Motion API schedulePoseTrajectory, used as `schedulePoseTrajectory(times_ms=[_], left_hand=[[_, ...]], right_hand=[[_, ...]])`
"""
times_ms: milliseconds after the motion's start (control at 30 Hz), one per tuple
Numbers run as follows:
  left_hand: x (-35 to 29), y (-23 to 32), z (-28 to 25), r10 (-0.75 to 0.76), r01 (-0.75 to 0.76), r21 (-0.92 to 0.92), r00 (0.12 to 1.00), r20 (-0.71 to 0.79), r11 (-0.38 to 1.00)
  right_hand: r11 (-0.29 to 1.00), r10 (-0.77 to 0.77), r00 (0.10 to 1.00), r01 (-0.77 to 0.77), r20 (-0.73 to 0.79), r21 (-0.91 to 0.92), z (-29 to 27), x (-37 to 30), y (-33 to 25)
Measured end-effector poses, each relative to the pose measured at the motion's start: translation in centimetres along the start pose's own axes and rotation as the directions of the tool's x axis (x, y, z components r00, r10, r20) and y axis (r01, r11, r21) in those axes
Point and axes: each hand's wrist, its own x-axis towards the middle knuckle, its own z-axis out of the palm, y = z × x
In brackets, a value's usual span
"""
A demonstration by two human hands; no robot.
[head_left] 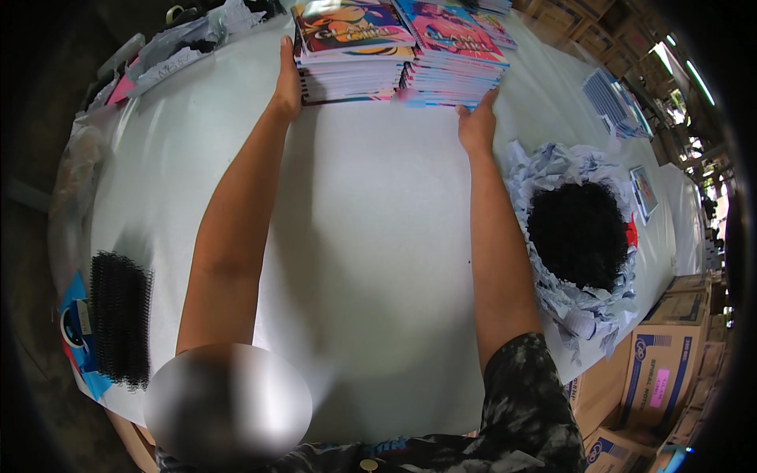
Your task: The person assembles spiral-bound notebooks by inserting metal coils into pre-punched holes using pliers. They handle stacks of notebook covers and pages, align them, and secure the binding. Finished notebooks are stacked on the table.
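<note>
Two side-by-side stacks of spiral notebooks, the left stack (pixel 355 79) and the right stack (pixel 453 79), lie at the far middle of the table (pixel 378 236). Their covers are bright and illustrated. My left hand (pixel 289 83) presses along the outer side of the left stack, thumb pointing up. At the near right corner of the other stack, my right hand (pixel 479 126) grips the edge, thumb in front. Both arms reach forward, with the stacks held between the hands. The fingers on the outer sides are partly hidden.
At right, crumpled paper (pixel 568 162) surrounds a heap of black coils (pixel 579 235). A black coil bundle (pixel 122 319) lies at left. More notebooks (pixel 611 102) and a small booklet (pixel 644 193) sit far right. Cardboard boxes (pixel 662 363) stand beside the table; wrapping scraps (pixel 169 59) lie far left.
</note>
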Motion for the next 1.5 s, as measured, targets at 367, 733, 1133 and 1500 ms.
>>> schedulePoseTrajectory(times_ms=[367, 733, 1133, 1500], left_hand=[[-12.2, -2.1, 3.5, 0.404, -0.099, 0.662, 0.855, -0.325, 0.743], [-46.5, 0.8, 10.0, -0.195, -0.53, 0.833, 0.81, 0.553, 0.162], [-74.4, 11.9, -14.7, 0.173, 0.344, 0.363, 0.476, -0.862, 0.866], [-99.2, 9.1, -38.8, 0.324, 0.96, 0.11, 0.021, -0.946, 0.259]], right_hand=[[0.984, -0.178, 0.978, 0.177, -0.109, -0.013, 0.2, 0.3, -0.1], [0.752, -0.185, 0.817, 0.476, 0.547, -0.456, -3.2, -11.8, -4.2], [0.526, -0.504, 0.234, 0.847, 0.831, 0.08, -20.0, -41.3, -12.5], [0.319, -0.797, -0.025, 0.832, 0.604, 0.455, -11.6, -52.8, -27.0]])
